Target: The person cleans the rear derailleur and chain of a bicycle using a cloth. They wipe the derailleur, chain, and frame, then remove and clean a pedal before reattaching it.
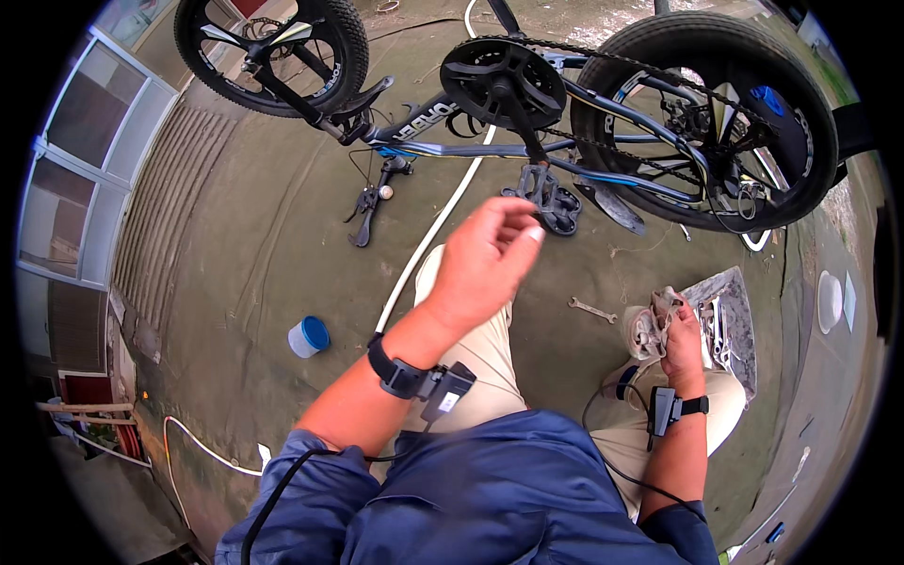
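Note:
A bicycle [424, 150] with tyres, chain and crankset lies across the far side of the ground, its frame above my knees. My left hand [487, 258] is raised just below a black bicycle pedal [542, 196], fingers loosely curled, holding nothing that I can see. Whether it touches the pedal is unclear. My right hand [683, 339] grips a dirty crumpled rag [650, 328] beside a grey tray [743, 311] of wrenches [719, 328]. Between my hands, an open-ended wrench [593, 310] lies on the ground. The chainring [503, 83] is above the pedal.
A blue-lidded container [308, 337] stands at left on a green ground sheet [282, 247]. A white hose [438, 226] runs past my left arm. Cables hang from devices strapped to both my wrists. Corrugated metal [169, 205] and a windowed frame [106, 106] border the left side.

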The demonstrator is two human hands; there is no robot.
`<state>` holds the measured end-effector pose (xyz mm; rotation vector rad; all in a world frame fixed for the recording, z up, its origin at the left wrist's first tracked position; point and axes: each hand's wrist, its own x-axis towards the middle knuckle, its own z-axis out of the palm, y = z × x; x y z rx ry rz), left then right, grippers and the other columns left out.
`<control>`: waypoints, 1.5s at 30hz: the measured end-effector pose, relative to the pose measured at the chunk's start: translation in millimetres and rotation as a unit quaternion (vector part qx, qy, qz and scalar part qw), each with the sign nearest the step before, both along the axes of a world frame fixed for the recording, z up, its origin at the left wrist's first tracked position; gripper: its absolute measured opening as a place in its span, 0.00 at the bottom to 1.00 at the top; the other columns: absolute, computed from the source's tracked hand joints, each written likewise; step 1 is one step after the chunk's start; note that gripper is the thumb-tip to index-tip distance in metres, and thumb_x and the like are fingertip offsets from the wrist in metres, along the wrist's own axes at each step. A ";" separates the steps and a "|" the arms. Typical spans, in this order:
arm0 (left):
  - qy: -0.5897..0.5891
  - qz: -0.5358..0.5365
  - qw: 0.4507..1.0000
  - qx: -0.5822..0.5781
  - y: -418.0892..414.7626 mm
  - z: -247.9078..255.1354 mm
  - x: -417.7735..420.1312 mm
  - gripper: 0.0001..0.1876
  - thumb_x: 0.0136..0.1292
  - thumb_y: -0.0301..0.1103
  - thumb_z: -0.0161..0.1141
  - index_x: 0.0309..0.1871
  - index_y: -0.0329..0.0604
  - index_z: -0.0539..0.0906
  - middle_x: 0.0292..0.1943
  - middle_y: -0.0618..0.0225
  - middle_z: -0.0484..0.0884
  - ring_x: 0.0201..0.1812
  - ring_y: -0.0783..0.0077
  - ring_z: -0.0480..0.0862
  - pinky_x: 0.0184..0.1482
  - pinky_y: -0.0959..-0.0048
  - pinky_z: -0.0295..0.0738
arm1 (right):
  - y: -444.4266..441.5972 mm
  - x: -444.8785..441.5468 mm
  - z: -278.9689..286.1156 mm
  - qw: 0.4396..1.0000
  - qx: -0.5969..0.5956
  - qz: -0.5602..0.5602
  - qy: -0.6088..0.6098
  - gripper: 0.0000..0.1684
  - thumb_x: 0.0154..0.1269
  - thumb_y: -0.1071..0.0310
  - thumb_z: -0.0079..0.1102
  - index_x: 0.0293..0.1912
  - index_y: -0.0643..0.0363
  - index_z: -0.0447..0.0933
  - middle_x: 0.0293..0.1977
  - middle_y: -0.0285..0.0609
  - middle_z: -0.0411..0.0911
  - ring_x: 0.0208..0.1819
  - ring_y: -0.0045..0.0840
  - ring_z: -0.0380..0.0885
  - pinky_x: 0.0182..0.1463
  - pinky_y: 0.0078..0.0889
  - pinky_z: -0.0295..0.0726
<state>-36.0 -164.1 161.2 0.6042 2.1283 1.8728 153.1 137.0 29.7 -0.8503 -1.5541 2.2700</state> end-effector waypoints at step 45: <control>0.427 0.262 0.850 -0.162 -0.8 -59.4 -205.2 0.17 0.61 0.34 0.67 0.53 0.44 0.80 0.42 0.54 0.79 0.41 0.47 0.83 0.43 0.55 0.80 | -106.8 -231.6 -13.6 0.986 -0.065 0.127 -0.088 0.44 0.77 0.57 0.61 0.78 0.65 0.49 0.56 0.47 0.76 0.39 0.30 0.86 0.36 0.26 0.84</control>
